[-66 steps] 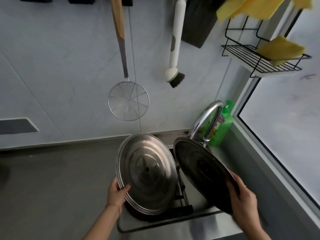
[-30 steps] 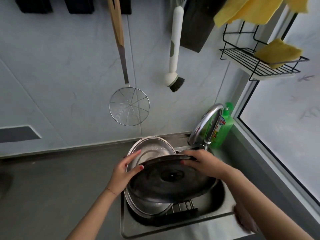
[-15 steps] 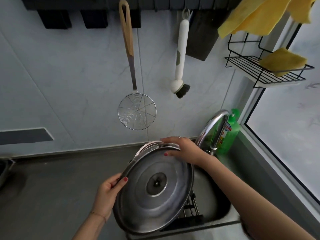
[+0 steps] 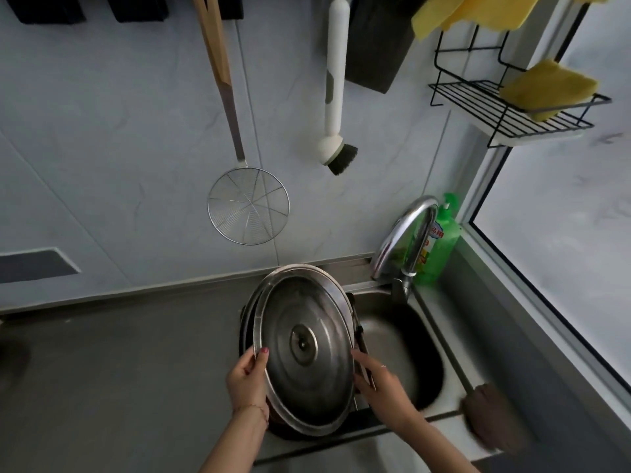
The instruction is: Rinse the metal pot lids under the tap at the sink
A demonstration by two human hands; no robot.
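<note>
A large round metal pot lid stands tilted over the left part of the sink, its dark knob facing me. Behind it a second lid's rim shows along the left edge. My left hand grips the front lid's lower left rim, thumb on its face. My right hand holds the lid's lower right edge, fingers behind the rim. The chrome tap arches over the basin's far right; no water is visible.
A green soap bottle stands behind the tap. On the wall hang a wire skimmer and a white dish brush. A black wire shelf holds a yellow sponge. A brown cloth lies on the sink's right rim. Grey counter extends left.
The two lids, held apart earlier, are now stacked together at the sink's left. My right hand has moved from the lid's top edge down to its lower right edge.
</note>
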